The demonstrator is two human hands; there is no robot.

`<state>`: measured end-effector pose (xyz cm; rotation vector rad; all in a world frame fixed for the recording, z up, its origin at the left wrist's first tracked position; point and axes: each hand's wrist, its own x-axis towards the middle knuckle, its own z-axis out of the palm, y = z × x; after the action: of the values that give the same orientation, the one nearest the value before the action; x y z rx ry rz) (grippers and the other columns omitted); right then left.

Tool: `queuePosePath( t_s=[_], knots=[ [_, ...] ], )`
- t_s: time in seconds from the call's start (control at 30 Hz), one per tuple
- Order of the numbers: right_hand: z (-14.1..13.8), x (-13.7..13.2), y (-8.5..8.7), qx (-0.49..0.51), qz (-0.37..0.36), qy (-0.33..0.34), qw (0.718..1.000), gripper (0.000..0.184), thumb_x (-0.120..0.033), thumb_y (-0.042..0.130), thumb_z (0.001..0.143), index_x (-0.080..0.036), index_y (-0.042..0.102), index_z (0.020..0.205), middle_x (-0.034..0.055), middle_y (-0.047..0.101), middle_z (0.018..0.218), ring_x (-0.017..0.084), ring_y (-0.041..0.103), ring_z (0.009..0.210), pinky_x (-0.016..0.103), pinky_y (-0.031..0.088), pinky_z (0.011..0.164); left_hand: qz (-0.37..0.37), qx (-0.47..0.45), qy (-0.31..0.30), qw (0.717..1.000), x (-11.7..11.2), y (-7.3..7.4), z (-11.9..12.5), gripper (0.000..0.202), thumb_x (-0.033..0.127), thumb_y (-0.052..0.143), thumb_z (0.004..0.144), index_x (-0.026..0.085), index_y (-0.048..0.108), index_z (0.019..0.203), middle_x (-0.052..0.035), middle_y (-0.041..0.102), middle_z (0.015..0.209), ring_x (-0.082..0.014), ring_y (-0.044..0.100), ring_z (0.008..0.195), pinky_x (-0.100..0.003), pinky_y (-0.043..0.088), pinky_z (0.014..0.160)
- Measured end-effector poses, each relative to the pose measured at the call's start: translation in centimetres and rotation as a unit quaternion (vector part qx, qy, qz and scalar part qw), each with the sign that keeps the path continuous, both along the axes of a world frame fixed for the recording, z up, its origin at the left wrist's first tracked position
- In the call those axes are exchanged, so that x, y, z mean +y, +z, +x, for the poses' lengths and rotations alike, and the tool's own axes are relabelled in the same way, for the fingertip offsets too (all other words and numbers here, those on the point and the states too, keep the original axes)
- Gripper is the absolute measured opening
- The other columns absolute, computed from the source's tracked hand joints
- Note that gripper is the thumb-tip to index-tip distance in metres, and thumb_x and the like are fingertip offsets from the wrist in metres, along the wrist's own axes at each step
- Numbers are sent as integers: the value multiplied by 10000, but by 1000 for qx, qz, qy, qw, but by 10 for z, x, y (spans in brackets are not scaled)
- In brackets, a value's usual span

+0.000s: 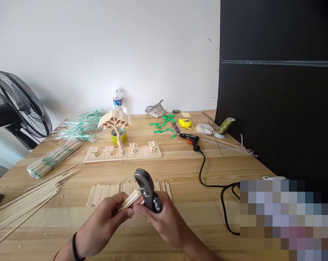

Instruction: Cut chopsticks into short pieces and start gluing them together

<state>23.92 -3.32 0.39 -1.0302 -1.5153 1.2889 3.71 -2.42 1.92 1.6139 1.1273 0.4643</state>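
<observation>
Short wooden sticks point(131, 199) are pinched in a small bundle by my left hand point(102, 221), its thumb lying below them. My right hand point(166, 219) is wrapped round a grey hand cutter point(145, 188) that points up and slightly left. The right thumb and fingertips meet the sticks near their right end. Behind both hands lies a row of cut wooden sticks point(104, 193), side by side on the table and partly covered by the hands. Farther back stands a stick-built model tree point(118, 136) on a flat stick base point(144, 153) with several small stick pieces.
Long loose sticks point(41, 195) and a wrapped stick bundle point(55, 157) lie left, near a fan point(20, 103). A black glue gun point(190, 140) trails its cord across the right side. Yellow tape point(118, 136), a tape measure point(185, 123) and a thread spool point(226, 127) stand behind.
</observation>
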Motion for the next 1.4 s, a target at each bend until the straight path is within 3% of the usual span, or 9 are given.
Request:
queuePosePath(
  t_s=[0.13,0.27,0.37,0.47,0.63,0.83,1.0,1.4],
  knots=[
    [15,11,-1,21,-35,-43,998,356,-503,677,909,-160,714,823,-31,551,584,128,503,528,242,401,517,9,-10,-16,1000,16,5,-15,464,624,527,969,180,607,860,9,456,768,-153,399,715,-266,369,648],
    [37,27,-9,61,-26,-177,982,406,-580,684,894,-175,679,859,-26,574,556,145,536,508,256,428,505,-22,-5,-13,1000,32,1,-40,448,593,531,982,174,657,1080,26,444,730,-135,383,646,-247,329,574],
    [49,37,-18,93,-8,-263,960,360,-548,727,884,-194,664,866,-35,584,559,146,553,520,262,459,539,-46,-23,-22,998,35,-8,-47,455,594,530,981,162,655,1051,4,521,747,-117,414,598,-240,330,540],
    [54,41,-24,88,-3,-298,950,337,-527,743,881,-200,664,860,-41,578,556,146,553,517,268,467,548,-48,-12,-9,999,31,-13,-43,433,584,592,945,161,661,1010,17,536,672,-107,437,539,-231,334,512],
    [54,41,-25,40,17,-293,955,319,-503,746,885,-201,657,828,-39,586,567,148,570,509,280,477,542,-77,38,-6,996,22,-12,-33,352,521,610,927,173,657,897,83,418,475,-100,373,441,-223,280,461],
    [55,38,-27,-41,20,-275,960,283,-466,717,917,-198,671,837,-22,622,565,164,603,539,286,480,560,-8,82,-34,996,23,-7,-34,251,404,614,925,191,670,803,67,406,570,-112,354,535,-243,262,506],
    [53,36,-23,-60,24,-271,960,298,-467,704,921,-199,664,799,-15,619,560,170,609,524,283,494,528,-23,92,-52,994,21,-8,-32,223,367,604,934,201,682,807,59,490,562,-116,390,523,-250,279,508],
    [45,32,-21,-71,41,-263,961,262,-438,683,943,-199,670,836,-21,629,558,163,603,525,281,493,547,28,89,-50,994,15,-4,-27,373,461,534,990,200,642,747,49,470,574,-117,392,526,-258,295,506]
  ],
)
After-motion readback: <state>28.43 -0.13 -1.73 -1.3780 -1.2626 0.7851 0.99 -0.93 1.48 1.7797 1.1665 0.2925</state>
